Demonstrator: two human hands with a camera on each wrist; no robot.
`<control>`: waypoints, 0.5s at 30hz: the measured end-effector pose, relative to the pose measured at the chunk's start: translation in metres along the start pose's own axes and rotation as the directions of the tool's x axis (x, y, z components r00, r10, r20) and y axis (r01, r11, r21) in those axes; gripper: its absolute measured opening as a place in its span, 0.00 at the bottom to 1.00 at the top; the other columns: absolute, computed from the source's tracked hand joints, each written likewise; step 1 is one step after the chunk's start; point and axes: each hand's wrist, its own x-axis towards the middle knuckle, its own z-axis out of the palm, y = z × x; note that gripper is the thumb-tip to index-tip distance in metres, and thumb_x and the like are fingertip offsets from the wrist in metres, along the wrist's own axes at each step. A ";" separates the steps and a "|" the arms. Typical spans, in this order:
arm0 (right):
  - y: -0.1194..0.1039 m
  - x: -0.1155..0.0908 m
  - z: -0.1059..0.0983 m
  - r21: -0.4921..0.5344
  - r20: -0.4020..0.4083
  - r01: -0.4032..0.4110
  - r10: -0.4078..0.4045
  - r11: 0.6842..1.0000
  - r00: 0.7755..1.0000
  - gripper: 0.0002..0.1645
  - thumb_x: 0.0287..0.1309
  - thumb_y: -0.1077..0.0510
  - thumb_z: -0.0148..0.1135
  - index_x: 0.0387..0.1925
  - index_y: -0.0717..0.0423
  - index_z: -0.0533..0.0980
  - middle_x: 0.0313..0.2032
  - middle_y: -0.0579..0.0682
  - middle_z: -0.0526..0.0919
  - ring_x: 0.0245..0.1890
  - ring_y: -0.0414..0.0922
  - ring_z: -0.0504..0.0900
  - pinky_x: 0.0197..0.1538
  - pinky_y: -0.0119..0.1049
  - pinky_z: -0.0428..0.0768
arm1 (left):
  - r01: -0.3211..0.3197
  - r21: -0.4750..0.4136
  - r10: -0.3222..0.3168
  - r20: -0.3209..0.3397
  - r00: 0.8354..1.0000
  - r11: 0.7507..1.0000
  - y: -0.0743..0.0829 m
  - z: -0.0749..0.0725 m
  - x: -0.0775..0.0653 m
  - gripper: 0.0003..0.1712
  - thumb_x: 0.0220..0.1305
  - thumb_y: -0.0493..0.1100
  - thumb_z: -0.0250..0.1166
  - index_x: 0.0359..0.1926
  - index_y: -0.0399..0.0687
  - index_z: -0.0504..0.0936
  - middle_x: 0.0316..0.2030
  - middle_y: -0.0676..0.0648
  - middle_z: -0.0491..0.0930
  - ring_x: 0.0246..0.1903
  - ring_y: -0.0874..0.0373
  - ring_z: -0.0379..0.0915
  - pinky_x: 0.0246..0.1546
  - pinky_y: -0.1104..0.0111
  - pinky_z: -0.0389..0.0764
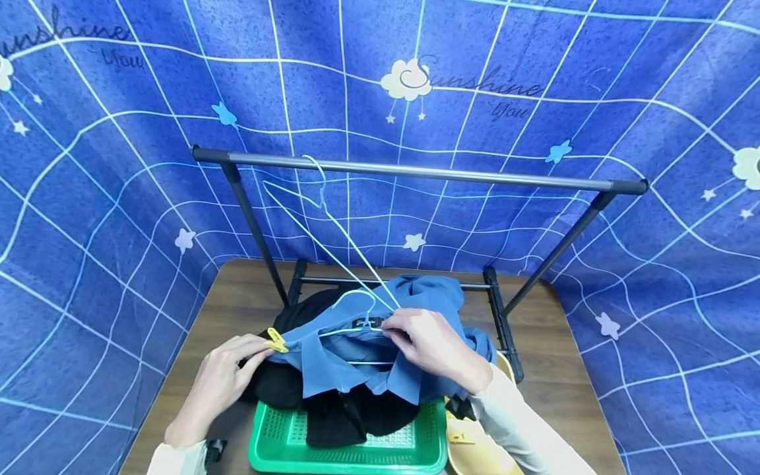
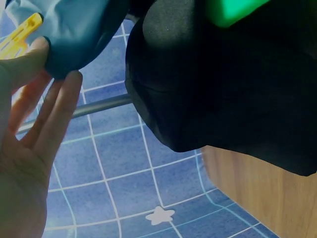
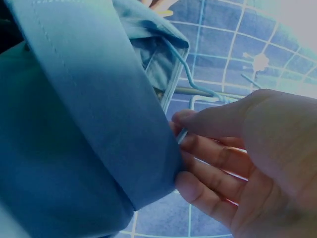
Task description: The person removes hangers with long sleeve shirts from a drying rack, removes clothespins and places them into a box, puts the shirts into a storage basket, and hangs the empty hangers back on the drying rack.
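A blue collared shirt (image 1: 341, 379) lies bunched over dark clothing, with a light-blue wire hanger (image 1: 369, 324) inside its collar. My right hand (image 1: 430, 346) pinches the hanger's wire beside the neck; the right wrist view shows the wire (image 3: 183, 135) between thumb and fingers. On the shirt's left shoulder sits a yellow clothespin (image 1: 276, 341). There my left hand (image 1: 222, 376) pinches the blue cloth (image 2: 86, 37) between thumb and fingers, next to the clothespin. Folds of the shirt hide the hanger's outer ends.
Black clothing (image 1: 338, 419) hangs into a green basket (image 1: 347, 458). Right of it stands a yellow container (image 1: 483, 455) with a clothespin inside. Behind, a metal rack bar (image 1: 415, 170) carries another wire hanger (image 1: 356, 247), reaching down to the shirt. A wooden table (image 1: 561, 396) lies beneath.
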 end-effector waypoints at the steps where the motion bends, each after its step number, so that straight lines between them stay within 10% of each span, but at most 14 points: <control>1: 0.000 -0.001 0.000 -0.010 0.005 0.000 0.000 1.000 1.000 0.06 0.72 0.62 0.68 0.44 0.53 0.89 0.39 0.43 0.89 0.39 0.39 0.87 0.42 0.40 0.87 | -0.016 -0.008 0.016 -0.011 1.000 1.000 0.000 0.000 0.000 0.16 0.55 0.31 0.81 0.42 0.55 0.94 0.41 0.61 0.89 0.40 0.59 0.85 0.42 0.61 0.81; 10: -0.004 -0.006 -0.002 -0.106 0.000 0.011 -0.011 0.994 1.000 0.09 0.71 0.56 0.72 0.49 0.53 0.87 0.42 0.45 0.89 0.40 0.41 0.87 0.41 0.42 0.87 | -0.110 -0.046 0.106 -0.080 0.991 0.993 -0.006 0.000 0.001 0.17 0.49 0.28 0.81 0.39 0.50 0.94 0.38 0.58 0.88 0.37 0.60 0.83 0.41 0.67 0.79; 15: -0.016 -0.005 -0.009 -0.200 -0.148 0.073 -0.104 0.977 0.984 0.06 0.67 0.58 0.74 0.44 0.53 0.87 0.38 0.45 0.89 0.36 0.41 0.88 0.36 0.39 0.87 | -0.119 -0.046 0.116 -0.073 0.991 0.992 -0.006 0.001 0.002 0.16 0.49 0.28 0.81 0.38 0.49 0.93 0.38 0.57 0.89 0.37 0.59 0.83 0.40 0.66 0.79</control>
